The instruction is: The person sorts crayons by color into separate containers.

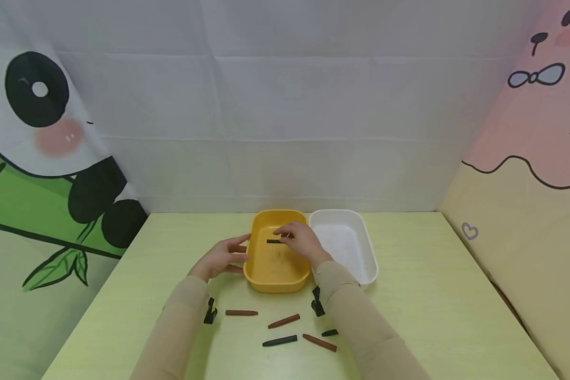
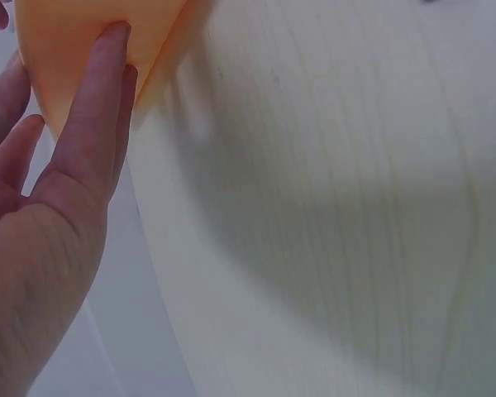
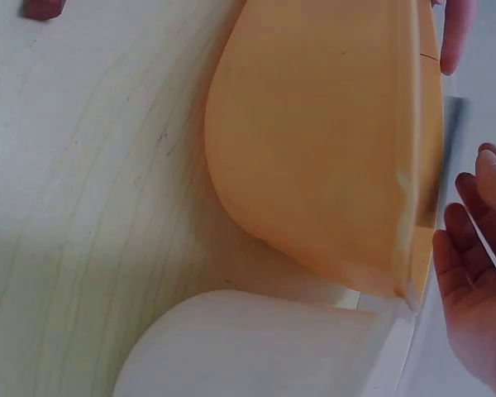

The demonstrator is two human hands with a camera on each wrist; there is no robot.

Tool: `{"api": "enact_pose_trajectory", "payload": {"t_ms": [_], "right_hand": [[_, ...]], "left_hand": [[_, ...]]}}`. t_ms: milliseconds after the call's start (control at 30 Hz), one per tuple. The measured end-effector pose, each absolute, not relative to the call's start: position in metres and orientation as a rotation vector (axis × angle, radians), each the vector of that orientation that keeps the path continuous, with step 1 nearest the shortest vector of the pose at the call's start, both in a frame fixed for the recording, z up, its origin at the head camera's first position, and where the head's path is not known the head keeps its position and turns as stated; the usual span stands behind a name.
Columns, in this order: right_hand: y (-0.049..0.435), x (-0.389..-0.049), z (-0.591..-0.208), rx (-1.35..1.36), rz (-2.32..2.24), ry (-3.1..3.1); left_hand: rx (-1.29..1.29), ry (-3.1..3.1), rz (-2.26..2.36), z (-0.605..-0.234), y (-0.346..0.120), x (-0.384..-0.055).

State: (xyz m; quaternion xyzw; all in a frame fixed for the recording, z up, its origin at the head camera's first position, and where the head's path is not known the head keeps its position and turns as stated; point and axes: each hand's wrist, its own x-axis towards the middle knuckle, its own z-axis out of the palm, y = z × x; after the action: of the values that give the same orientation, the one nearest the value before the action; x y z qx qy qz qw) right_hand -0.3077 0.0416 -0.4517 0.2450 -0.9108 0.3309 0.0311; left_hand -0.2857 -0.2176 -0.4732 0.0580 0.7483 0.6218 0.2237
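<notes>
- White cloth (image 1: 290, 100) backs the scene, cartoon panels flank it, and a pale wood-grain table (image 1: 423, 274) spreads out below.
- Black crayon (image 1: 273, 241) right there, over the floor of the yellow tray (image 1: 276, 287), lying crosswise in the head view and blurred in the right wrist view; whether it touches the tray, I can't tell!
- Right hand (image 1: 304, 241) of mine above that tray, fingers loosely bent and apart, no pinch showing; the crayon is just beside my fingertips, contact unclear.
- Left hand (image 1: 223, 257) at the tray's left side, fingers stretched out, tips against the outer wall, nothing gripped.
- White tray (image 1: 368, 248) just beside the yellow one, on the right.
- Nearer me, three reddish-brown crayons (image 1: 241, 313) and two dark crayons (image 1: 279, 341) lie scattered on the wood, one dark one partly behind my right sleeve (image 1: 361, 311).
</notes>
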Motion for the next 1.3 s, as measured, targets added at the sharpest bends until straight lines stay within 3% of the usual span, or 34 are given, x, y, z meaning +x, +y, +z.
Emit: {"api": "enact_pose_trajectory", "payload": {"t_ms": [467,1300], "right_hand": [[0.058,-0.292,-0.437,0.908,1.046,-2.744],[0.135,-0.233,-0.438,1.128,0.988,-2.532]], "left_hand": [[0.164,2.075,1.709,-0.475,-0.217,-0.284],[0.186,2.098,1.701,-0.475,-0.212,-0.28]]}}
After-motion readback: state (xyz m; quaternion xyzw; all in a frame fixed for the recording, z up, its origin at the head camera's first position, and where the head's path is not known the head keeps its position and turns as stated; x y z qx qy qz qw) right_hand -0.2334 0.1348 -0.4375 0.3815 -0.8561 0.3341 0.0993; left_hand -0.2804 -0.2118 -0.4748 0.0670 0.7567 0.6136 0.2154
